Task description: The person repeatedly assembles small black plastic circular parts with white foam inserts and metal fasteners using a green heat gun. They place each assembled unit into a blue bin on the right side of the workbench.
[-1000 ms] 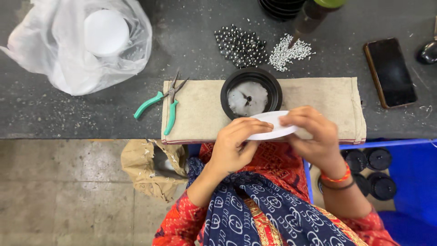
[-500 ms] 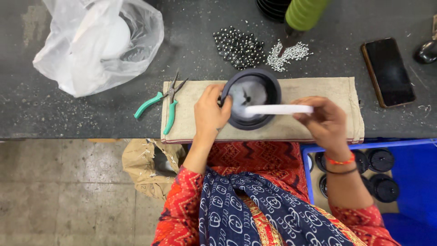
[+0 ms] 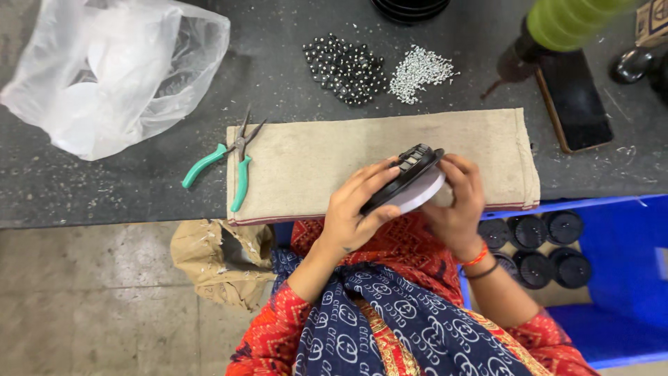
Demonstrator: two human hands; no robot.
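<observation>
Both hands are up off the bench, working one piece between them. Left hand (image 3: 355,209) grips a round black housing (image 3: 405,175) from the near side, thumb and fingers curled over its rim, and the right hand (image 3: 459,202) closes on it from the other side, fingers wrapped round the far edge. Pressed against the underside of that black part sits a white disc (image 3: 421,196), its pale edge peeking out below. The pair is held tilted, just above the near edge of a beige cloth mat (image 3: 334,160) spread on the dark worktable (image 3: 139,188).

Green-handled pliers (image 3: 233,163) lie at the mat's left end, jaws pointing away. Beyond the mat, a heap of small black beads (image 3: 346,67) sits just beside a heap of tiny silver bits (image 3: 419,71). Far left, a crumpled clear plastic bag (image 3: 118,69). A phone (image 3: 574,97) rests face up on the right. Down by the person's right side, a blue crate (image 3: 619,278) holds more round black parts (image 3: 550,244).
</observation>
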